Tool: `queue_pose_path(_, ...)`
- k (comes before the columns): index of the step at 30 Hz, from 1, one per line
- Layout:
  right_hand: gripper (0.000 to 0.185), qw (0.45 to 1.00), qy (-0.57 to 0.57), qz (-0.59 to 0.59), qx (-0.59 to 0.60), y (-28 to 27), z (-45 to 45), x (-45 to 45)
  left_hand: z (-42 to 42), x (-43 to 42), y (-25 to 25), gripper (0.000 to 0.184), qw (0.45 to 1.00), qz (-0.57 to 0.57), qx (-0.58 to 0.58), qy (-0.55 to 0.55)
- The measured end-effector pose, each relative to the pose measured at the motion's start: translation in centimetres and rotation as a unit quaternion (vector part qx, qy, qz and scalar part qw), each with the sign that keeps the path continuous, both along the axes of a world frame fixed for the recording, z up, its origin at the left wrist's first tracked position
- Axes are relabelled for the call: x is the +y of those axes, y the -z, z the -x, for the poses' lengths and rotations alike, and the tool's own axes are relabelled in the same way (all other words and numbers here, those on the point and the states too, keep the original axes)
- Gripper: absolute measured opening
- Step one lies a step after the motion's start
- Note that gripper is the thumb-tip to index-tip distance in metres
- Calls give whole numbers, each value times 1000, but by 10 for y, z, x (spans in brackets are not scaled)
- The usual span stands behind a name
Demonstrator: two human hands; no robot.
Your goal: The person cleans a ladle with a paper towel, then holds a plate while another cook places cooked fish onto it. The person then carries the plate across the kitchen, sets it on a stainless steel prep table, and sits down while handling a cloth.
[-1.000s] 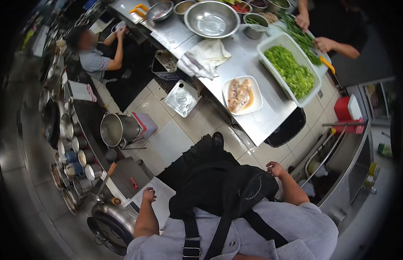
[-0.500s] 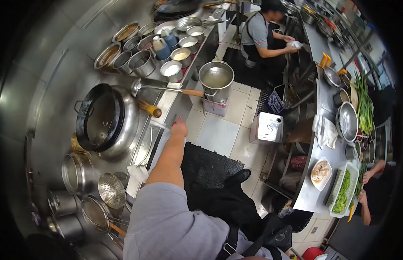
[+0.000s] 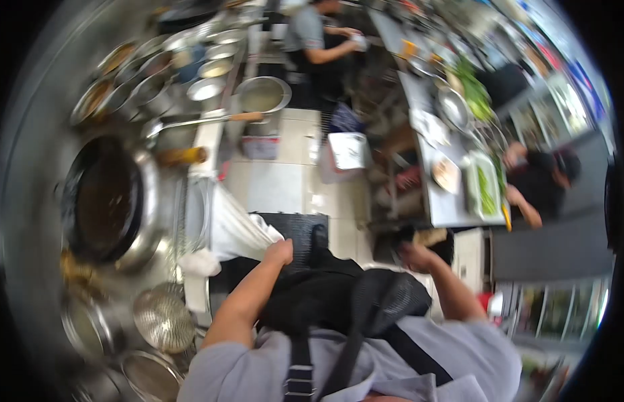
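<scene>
A white cloth [image 3: 237, 226] is gripped at its corner by my left hand [image 3: 279, 252], whose fingers are closed; the cloth stretches from there to the stove counter's edge. My right hand [image 3: 417, 257] is at the right of my body, blurred, and its fingers cannot be made out. Left of the cloth sits a dark wok [image 3: 104, 199] on the stove. A ladle with a wooden handle [image 3: 245, 116] lies across the counter above it. Near the wok, a bunched white cloth [image 3: 200, 262] rests at the counter edge.
A large pot [image 3: 263, 96] and a metal tin [image 3: 347, 151] stand on the aisle floor side. On the right, a steel table [image 3: 443, 216] bears a tray of cut greens [image 3: 484, 185] and a white dish [image 3: 446, 173]. One person crouches [image 3: 310, 37] ahead; another [image 3: 541, 184] works beyond the table.
The view has swung toward the stove and back partway. My left hand reached to the counter edge and now holds the white cloth, pulled out toward my body.
</scene>
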State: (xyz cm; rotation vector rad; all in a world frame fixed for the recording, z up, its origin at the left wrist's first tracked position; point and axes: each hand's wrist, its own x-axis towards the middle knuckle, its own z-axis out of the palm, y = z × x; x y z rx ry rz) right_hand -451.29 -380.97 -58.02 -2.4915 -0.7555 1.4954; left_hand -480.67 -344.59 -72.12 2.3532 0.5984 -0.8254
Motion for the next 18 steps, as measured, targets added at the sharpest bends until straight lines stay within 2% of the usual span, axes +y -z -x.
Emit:
queue_pose_path(1,26,993,-115,-34,-17,5,-12,39,1,-11,-15,44,997,10,-70,-16)
queue_pose_path(2,30,985,-159,-39,-44,-13,-1,90,1,-15,-76,49,996,31,-88,9)
queue_pose_path(3,42,979,-175,-59,-81,-13,12,131,3,-15,-105,43,985,48,-165,17)
queue_pose_path(4,54,959,-246,-87,-112,36,2,156,5,-14,-122,38,969,63,-237,15)
queue_pose_path(5,57,967,-236,-38,-90,-1,31,207,10,-7,-130,33,941,68,-332,-2)
queue_pose_path(6,59,939,-315,-74,-117,19,40,238,12,4,-138,29,903,70,-424,-19)
queue_pose_path(7,60,924,-354,-116,-91,31,56,270,15,19,-163,24,906,82,-413,-44)
queue_pose_path(8,60,918,-370,-131,-48,28,84,305,18,32,-181,24,907,77,-411,-42)
queue_pose_path(9,50,842,-372,-368,133,76,92,325,22,44,-194,23,877,46,-474,-66)
queue_pose_path(10,43,752,-402,-463,244,111,106,348,26,53,-201,24,841,16,-534,-89)
queue_pose_path(11,33,865,-112,-173,457,80,135,365,31,61,-196,24,842,13,-532,-85)
queue_pose_path(12,33,863,-113,-179,459,76,153,378,38,68,-187,24,832,-21,-535,-145)
queue_pose_path(13,31,821,-124,-227,509,73,166,392,45,76,-179,25,817,-57,-537,-203)
queue_pose_path(14,28,773,-137,-275,554,69,175,402,56,83,-172,31,836,-66,-492,-235)
queue_pose_path(16,29,797,-49,-214,562,91,178,411,69,83,-152,37,839,-103,-451,-287)
queue_pose_path(17,25,727,-353,-451,379,54,171,403,71,82,-151,42,840,-91,-441,-303)
queue_pose_path(18,25,664,-455,-550,223,65,170,406,72,78,-151,47,841,-78,-430,-319)
